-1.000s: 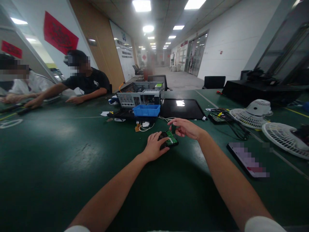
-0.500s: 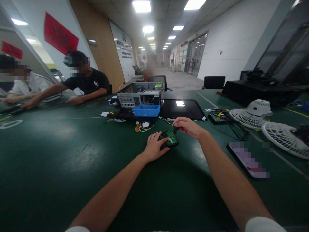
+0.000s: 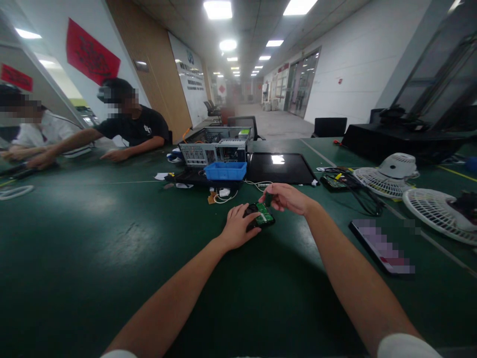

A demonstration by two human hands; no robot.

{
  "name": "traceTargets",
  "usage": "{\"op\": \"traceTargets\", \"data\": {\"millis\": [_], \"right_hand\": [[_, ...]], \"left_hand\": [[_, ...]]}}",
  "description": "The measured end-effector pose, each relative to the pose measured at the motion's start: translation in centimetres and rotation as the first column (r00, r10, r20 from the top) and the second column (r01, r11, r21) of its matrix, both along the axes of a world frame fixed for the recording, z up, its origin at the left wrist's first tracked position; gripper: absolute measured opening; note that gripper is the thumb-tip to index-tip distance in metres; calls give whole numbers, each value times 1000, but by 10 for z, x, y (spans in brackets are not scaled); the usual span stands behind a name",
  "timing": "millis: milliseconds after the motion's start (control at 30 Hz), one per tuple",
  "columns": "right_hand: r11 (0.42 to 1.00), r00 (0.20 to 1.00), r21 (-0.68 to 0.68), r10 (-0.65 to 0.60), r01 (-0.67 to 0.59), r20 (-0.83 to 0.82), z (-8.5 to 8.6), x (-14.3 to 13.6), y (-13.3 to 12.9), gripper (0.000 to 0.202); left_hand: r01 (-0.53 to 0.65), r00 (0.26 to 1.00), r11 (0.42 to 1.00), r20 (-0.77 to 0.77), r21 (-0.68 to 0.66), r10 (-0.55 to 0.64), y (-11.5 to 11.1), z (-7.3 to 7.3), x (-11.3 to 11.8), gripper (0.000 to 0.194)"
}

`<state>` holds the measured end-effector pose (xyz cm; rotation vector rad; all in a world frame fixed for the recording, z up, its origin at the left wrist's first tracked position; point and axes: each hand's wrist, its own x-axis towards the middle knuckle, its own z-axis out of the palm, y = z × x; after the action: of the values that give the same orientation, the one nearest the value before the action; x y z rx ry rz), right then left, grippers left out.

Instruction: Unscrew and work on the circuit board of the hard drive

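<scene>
Green tabletop [image 3: 130, 278] fills the near part of the scene, while lit ceiling panels [image 3: 218, 10] run toward the far end of the room. Near the middle of the table lies a small black device [image 3: 249, 211] with a green circuit board [image 3: 264, 213] on its right side. The left hand [image 3: 238, 229] rests over the device, fingers and thumb spread. The right hand [image 3: 288, 199] is at the board's far right edge, fingers bent toward the thumb around a dark shape; whether they pinch a tool cannot be told.

Beyond them, a blue tray [image 3: 225, 171] is in front of an open computer case [image 3: 197, 155], with a flat black panel [image 3: 281, 171] to the right. Farther right are white fan parts [image 3: 398, 166] and, nearer, a phone [image 3: 380, 246]. At far left, two people [image 3: 143, 128] sit at the table.
</scene>
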<state>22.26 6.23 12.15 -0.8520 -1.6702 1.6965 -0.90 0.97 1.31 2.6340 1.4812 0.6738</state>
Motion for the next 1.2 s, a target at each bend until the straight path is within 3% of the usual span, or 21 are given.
{"op": "traceTargets", "data": {"millis": [233, 400, 533, 900, 1200], "right_hand": [[1000, 1000, 11, 15, -15, 9, 5, 2, -2, 33], [994, 997, 102, -40, 34, 60, 3, 6, 3, 24], [993, 995, 89, -80, 74, 56, 0, 5, 5, 20], [993, 990, 47, 107, -112, 97, 5, 2, -4, 29], [999, 999, 2, 41, -41, 31, 0, 2, -1, 32]], "left_hand": [[2, 1000, 1000, -5, -5, -2, 1, -2, -1, 55], [7, 1000, 1000, -7, -17, -8, 0, 1, -1, 55], [11, 1000, 1000, -5, -22, -11, 0, 2, -2, 55], [2, 1000, 1000, 11, -1, -2, 1, 0, 0, 54], [6, 1000, 1000, 18, 6, -6, 1, -2, -1, 55]]}}
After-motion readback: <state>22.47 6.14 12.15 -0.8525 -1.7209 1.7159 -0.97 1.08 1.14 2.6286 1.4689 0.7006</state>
